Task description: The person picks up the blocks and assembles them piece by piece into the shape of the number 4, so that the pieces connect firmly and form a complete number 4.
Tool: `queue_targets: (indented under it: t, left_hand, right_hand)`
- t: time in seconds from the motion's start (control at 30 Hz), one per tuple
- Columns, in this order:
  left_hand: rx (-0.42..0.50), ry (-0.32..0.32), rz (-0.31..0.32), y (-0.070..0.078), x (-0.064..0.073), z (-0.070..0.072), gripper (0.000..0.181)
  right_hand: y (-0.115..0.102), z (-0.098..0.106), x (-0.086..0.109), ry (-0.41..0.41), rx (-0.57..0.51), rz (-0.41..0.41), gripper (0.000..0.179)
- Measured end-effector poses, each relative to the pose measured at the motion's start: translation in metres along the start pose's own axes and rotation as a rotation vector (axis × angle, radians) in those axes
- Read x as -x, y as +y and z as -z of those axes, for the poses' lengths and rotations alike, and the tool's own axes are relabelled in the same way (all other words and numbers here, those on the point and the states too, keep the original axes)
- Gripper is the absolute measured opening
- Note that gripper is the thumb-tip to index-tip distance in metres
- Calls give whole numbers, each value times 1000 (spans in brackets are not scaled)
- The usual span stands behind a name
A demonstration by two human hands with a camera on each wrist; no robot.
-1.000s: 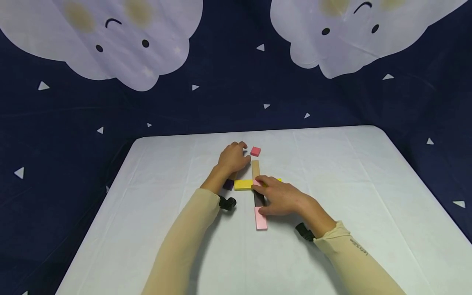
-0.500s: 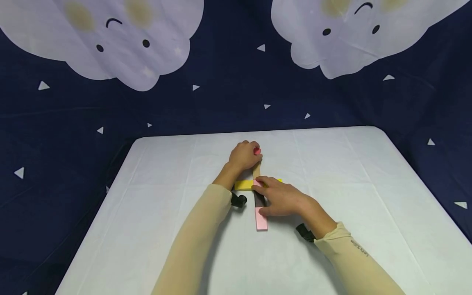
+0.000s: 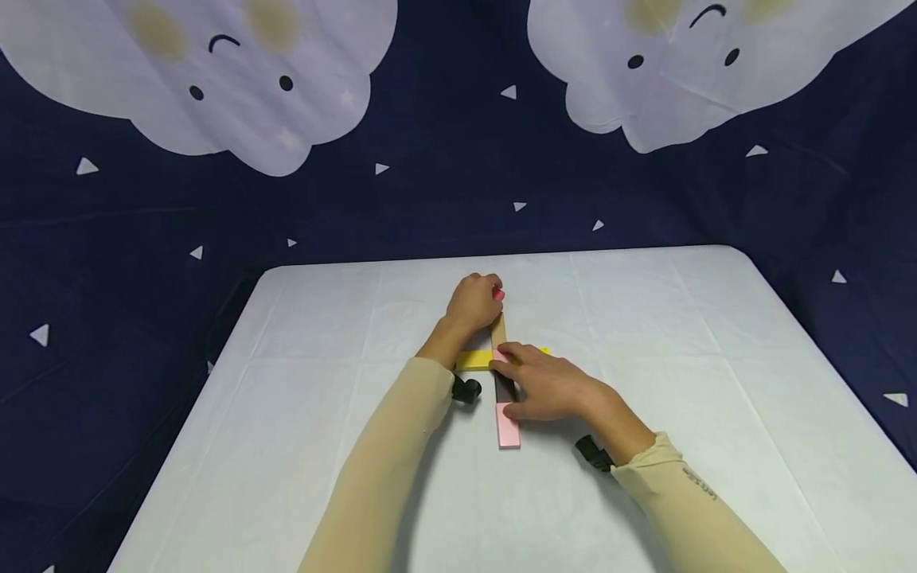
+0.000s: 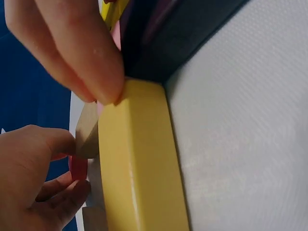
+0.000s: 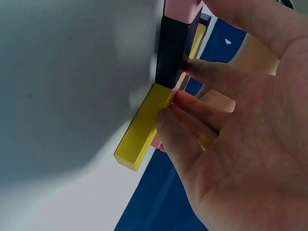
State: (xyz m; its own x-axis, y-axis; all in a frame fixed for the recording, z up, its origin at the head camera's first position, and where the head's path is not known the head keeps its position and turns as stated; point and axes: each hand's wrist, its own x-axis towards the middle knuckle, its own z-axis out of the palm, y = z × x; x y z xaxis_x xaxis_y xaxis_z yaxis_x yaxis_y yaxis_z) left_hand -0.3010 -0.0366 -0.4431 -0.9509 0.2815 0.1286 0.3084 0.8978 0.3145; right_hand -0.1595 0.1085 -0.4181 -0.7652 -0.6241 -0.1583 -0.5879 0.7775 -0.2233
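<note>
Coloured blocks lie end to end in a cross on the white table. Its upright shows a wooden block (image 3: 500, 333), a pink block (image 3: 499, 355) mostly covered, a dark block (image 3: 505, 389) and a pink block (image 3: 509, 430) nearest me. Yellow blocks (image 3: 474, 361) form the crossing arms. At the far end my left hand (image 3: 473, 305) pinches a small red block (image 4: 78, 168) between thumb and finger. My right hand (image 3: 550, 384) rests its spread fingers on the cross, touching the right yellow block (image 5: 144, 127) and the near pieces, with nothing gripped.
Black wrist cameras (image 3: 466, 390) sit close to the table beside each forearm. A dark blue cloth (image 3: 444, 215) with clouds hangs behind the far table edge. The left forearm hides blocks at the cross's left.
My left hand has moved right and pinched the red block, which now sits slightly nearer the wooden block. The right hand has stayed put.
</note>
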Motion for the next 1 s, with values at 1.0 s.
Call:
queue_targets:
  t: [1.0]
  left_hand:
    - [14,-28,47,-25,24,17,34]
  right_hand:
    - [0,-1,0,-14,-13,-23,73]
